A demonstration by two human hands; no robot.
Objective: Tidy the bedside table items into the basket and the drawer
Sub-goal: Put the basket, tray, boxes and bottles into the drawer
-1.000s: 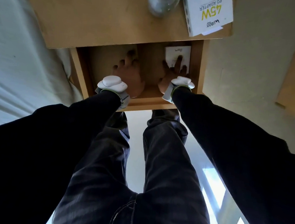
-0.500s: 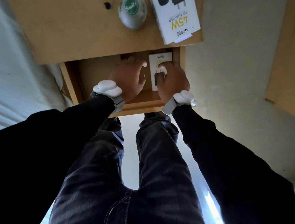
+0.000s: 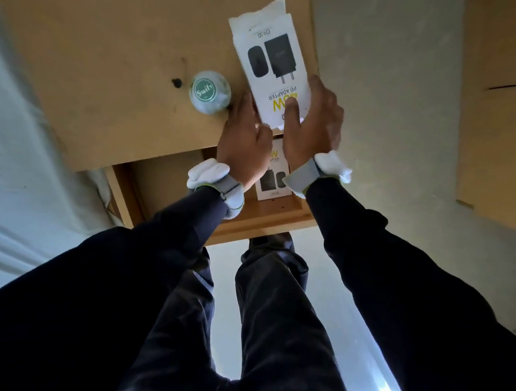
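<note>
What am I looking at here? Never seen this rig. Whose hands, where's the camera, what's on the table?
No robot: a person with a head-worn wide-angle camera looking down past their legs. White trackers are strapped to both wrists. The left hand and right hand grip the near end of a white adapter box lying on the bedside table. Beside it stands a green-lidded jar. Below, the open drawer holds a smaller adapter box. The bed is on the left.
</note>
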